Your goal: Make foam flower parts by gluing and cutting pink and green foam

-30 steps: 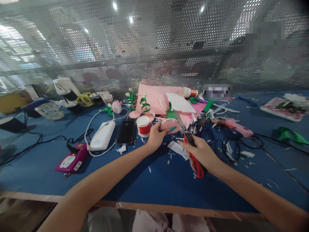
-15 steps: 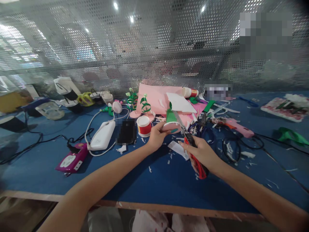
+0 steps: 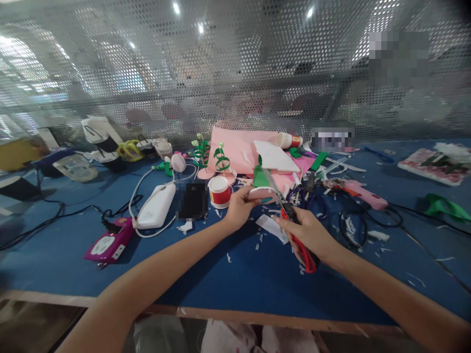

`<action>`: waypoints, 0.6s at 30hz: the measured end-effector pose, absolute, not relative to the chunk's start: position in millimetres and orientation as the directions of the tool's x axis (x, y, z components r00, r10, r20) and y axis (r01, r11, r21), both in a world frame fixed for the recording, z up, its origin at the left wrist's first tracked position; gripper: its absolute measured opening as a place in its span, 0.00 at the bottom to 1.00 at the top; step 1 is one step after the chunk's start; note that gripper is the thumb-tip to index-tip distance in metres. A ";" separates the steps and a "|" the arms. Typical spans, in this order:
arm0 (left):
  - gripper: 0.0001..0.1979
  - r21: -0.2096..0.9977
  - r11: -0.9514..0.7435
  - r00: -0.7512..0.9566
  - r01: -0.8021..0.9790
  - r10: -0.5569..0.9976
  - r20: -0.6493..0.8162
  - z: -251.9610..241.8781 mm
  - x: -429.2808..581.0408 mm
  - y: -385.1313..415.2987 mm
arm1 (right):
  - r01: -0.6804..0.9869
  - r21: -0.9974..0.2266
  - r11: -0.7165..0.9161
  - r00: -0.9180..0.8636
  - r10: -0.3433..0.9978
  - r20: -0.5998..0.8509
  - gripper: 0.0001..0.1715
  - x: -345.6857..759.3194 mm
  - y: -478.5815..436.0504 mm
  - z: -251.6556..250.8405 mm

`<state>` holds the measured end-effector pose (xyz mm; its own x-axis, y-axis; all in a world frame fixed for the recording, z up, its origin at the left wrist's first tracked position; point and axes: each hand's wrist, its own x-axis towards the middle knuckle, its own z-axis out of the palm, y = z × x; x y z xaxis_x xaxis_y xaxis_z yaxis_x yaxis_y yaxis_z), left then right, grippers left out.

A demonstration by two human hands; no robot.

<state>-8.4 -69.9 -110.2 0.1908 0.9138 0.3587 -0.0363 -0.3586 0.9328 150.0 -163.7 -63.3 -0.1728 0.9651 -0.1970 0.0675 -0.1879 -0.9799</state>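
My left hand (image 3: 239,206) is closed round a small pink and white craft piece (image 3: 259,193) with a green part standing on top, held just above the blue table (image 3: 228,279). My right hand (image 3: 309,234) grips red-handled scissors (image 3: 290,218). Their blades point up and away, and the tips lie against the right side of the craft piece. White paper scraps (image 3: 271,228) lie on the table under both hands.
A red and white paper cup (image 3: 219,191), a white power bank (image 3: 156,206) with cables, a magenta device (image 3: 106,243), pink foam sheets (image 3: 239,147), green spiral ribbons (image 3: 221,159), a pink glue gun (image 3: 358,191) and black cords lie around. A perforated metal screen (image 3: 221,73) closes the back.
My left hand has pulled the craft piece slightly toward the scissors. The blades have closed in on it. The rest of the table is unchanged.
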 end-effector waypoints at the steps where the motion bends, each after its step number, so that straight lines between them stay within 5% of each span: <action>1: 0.13 0.932 -0.360 0.179 -0.031 0.916 0.360 -110.2 -8.4 -69.9 | 0.072 -0.981 -0.181 -0.172 0.966 -0.191 0.19 150.1 -163.3 -63.7; 9: 0.12 0.937 -0.343 0.124 -0.069 0.929 0.349 -104.6 -7.9 -71.7 | 0.074 -0.981 -0.181 -0.188 0.963 -0.192 0.18 151.0 -161.3 -68.2; 18: 0.08 0.878 -0.472 0.144 0.080 0.877 0.458 -104.6 -9.9 -72.7 | 0.041 -0.985 -0.166 -0.184 0.968 -0.171 0.17 151.6 -161.6 -74.4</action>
<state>-9.9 -72.7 -104.6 0.1441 0.8772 0.4580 0.0803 -0.4717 0.8781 151.6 -161.6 -74.4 -0.1843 0.9680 -0.1706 0.0408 -0.1659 -0.9853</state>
